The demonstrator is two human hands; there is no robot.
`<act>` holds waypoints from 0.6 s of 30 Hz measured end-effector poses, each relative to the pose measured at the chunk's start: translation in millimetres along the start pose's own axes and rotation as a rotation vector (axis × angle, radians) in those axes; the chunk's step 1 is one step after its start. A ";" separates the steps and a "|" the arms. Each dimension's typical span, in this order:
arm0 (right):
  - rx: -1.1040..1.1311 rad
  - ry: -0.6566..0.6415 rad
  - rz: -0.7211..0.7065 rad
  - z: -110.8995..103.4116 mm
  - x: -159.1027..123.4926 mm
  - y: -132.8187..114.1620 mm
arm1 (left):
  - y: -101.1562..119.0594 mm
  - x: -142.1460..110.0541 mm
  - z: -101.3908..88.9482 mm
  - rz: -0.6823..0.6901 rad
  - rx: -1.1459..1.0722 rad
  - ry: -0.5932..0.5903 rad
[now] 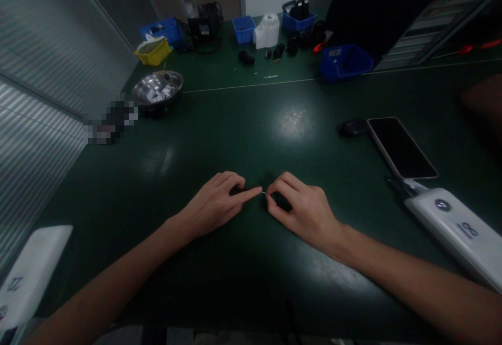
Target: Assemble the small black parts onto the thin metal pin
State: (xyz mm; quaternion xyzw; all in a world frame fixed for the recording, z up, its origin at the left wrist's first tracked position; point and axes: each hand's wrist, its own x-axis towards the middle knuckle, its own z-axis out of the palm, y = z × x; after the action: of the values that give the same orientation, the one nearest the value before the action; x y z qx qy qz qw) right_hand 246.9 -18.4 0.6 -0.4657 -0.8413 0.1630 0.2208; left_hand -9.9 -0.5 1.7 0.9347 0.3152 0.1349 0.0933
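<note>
Close over the middle of the green table (219, 141), my right hand (306, 206) pinches a small thin whitish piece (263, 193) between thumb and fingertips. The piece is too small for me to tell its kind. My left hand (214, 201) faces it, with the index finger stretched out so that its tip is at the left end of the piece. The other left fingers bend loosely, and nothing shows in that hand.
At right lie a phone (402, 146), a black mouse (354, 127) and a white device marked 18 (458, 225). Another white device (35, 266) is at left. Farther back stand a metal bowl (174, 81), a yellow bin (155, 55) and a blue bin (347, 65).
</note>
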 end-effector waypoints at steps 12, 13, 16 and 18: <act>-0.134 0.004 0.048 0.6 -1.2 -2.1 | -2.9 -2.9 -8.8 -0.083 -0.313 0.016; -0.132 0.005 0.049 0.9 -1.1 -2.2 | -0.9 -2.1 -8.2 -0.074 -0.346 0.021; -0.124 -0.006 0.044 1.3 -0.9 -2.5 | 7.7 2.1 -3.9 -0.071 -0.386 0.058; -0.124 -0.005 0.040 1.3 -1.1 -2.6 | 13.6 5.0 -0.4 -0.088 -0.372 0.097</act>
State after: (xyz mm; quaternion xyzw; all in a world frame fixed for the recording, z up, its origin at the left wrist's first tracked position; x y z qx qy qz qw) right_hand 244.8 -20.8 0.5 -0.4948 -0.8409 0.1162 0.1859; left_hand 1.4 -8.0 6.6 0.8791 0.3296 0.2313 0.2549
